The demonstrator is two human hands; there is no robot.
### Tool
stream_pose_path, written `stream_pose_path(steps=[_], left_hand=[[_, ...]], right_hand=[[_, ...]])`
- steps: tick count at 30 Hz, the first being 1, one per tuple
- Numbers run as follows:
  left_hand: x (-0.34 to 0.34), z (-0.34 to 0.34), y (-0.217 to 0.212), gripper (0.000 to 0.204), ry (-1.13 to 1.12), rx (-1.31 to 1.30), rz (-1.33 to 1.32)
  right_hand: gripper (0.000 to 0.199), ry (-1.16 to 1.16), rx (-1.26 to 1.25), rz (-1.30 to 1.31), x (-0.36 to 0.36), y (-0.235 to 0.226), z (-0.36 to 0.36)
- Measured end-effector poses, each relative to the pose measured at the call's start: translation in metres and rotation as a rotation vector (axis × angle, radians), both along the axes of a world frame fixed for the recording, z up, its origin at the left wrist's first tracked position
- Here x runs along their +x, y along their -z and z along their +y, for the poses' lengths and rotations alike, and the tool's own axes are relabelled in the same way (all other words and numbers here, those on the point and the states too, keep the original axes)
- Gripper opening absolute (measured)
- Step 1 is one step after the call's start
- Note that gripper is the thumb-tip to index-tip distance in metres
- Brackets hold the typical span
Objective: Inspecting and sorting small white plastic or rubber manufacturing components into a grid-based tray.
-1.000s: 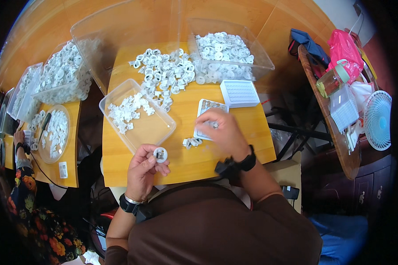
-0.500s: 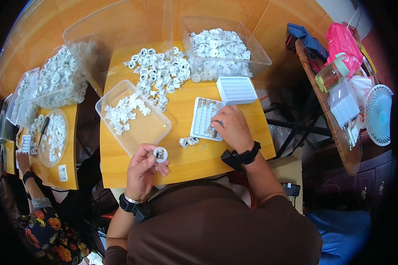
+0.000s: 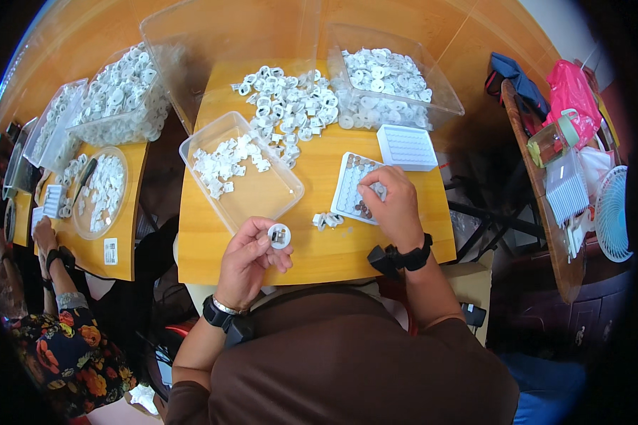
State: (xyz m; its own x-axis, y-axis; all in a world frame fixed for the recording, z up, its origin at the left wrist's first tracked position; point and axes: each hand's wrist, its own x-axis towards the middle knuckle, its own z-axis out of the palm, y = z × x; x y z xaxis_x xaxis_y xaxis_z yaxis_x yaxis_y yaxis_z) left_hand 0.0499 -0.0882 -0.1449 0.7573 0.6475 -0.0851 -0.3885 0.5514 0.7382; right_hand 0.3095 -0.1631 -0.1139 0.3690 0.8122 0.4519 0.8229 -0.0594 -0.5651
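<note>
My left hand (image 3: 242,261) pinches a round white plastic housing (image 3: 279,236) between thumb and fingers, with a dark and metallic recess in its face. Over a shallow white tray (image 3: 342,197) with rows of round pockets, my right hand (image 3: 397,202) has its thumb and fingertips pressed together. Whatever lies between those fingertips is hidden. Small round metal discs, like button cells (image 3: 364,210), sit in some of the pockets; the hand covers part of the tray. Several small white plastic parts (image 3: 327,220) lie on the table between my hands.
A clear shallow tub (image 3: 273,202) holds white clips; behind it spreads a pile of white housings (image 3: 290,106). A clear bin (image 3: 432,106) of round white parts and a white pocketed block (image 3: 408,149) stand farther right. A person's hand (image 3: 46,237) works at the left table.
The whole view has shifted, so the table appears farther right. My right fingertips have moved slightly up and left over the tray. My left hand still holds the housing.
</note>
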Motion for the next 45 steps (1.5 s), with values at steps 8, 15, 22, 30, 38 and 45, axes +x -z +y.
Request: stream_pose_path(steps=[8, 15, 22, 30, 38, 45], left_hand=[[0.003, 0.000, 0.000, 0.028, -0.015, -0.008, -0.014], [0.001, -0.002, 0.000, 0.023, -0.033, 0.032, 0.018], [0.001, -0.001, 0.002, 0.022, -0.028, 0.070, 0.069], [0.003, -0.002, 0.001, 0.020, -0.016, 0.122, 0.100], [0.001, -0.003, 0.002, 0.021, 0.007, 0.188, 0.169], [0.001, -0.004, 0.001, 0.025, 0.002, 0.175, 0.062]], right_hand=[[0.016, -0.418, 0.127, 0.268, -0.072, -0.020, 0.012], [0.016, -0.493, 0.101, 0.251, -0.082, -0.016, 0.019], [0.015, -0.538, 0.108, 0.116, -0.084, -0.016, 0.021], [0.013, -0.554, 0.117, 0.036, -0.084, -0.016, 0.021], [0.011, -0.556, -0.008, 0.150, -0.080, -0.014, 0.019], [0.011, -0.507, -0.322, 0.785, -0.075, -0.004, 0.015]])
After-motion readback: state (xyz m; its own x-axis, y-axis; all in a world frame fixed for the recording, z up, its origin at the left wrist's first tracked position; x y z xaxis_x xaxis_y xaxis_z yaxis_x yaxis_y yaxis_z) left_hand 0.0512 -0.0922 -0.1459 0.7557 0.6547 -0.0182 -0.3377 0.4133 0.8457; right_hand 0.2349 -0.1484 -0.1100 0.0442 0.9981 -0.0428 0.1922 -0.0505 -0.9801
